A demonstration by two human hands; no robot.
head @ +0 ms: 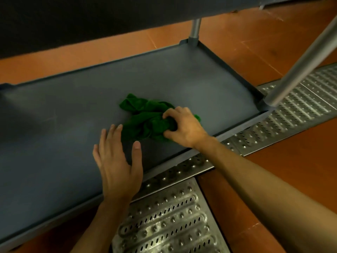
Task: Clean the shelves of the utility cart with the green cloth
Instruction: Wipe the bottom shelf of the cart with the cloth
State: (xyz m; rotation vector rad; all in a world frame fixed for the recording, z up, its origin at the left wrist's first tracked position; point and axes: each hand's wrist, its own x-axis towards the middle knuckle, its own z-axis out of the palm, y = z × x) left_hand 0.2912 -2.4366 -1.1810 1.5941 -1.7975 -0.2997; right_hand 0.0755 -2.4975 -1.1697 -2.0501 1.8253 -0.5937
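From the head camera, looking down and forward, the lower shelf (73, 110) of the grey utility cart fills the middle of the picture. The green cloth (144, 121) lies bunched on it, right of centre and nearer the front rim than the back.

The right hand (184, 127) reaches in over the front rim with the forearm running back toward the lower right corner. Its wrist is bent slightly, knuckles up. The fingers curl down into the folds and the thumb closes in from the near side, so the hand grips the right part of the cloth in a bunch.

The left hand (116, 161) is just to the left of the cloth and a little nearer the camera, palm down over the shelf. Its fingers are straight and slightly spread, pointing away from the person, and the thumb is held out to the right. The fingertips come up to the cloth's left edge. Whether they touch it, or whether the palm bears on the shelf, cannot be told. The two hands are close together but apart.

The dark underside of the upper shelf (91, 15) crosses the top. A grey post (302, 64) rises from the near right corner and another post (195, 30) from the far right corner. Beneath and in front of the cart lie a perforated metal floor grate (164, 221) and orange floor tiles (273, 170).
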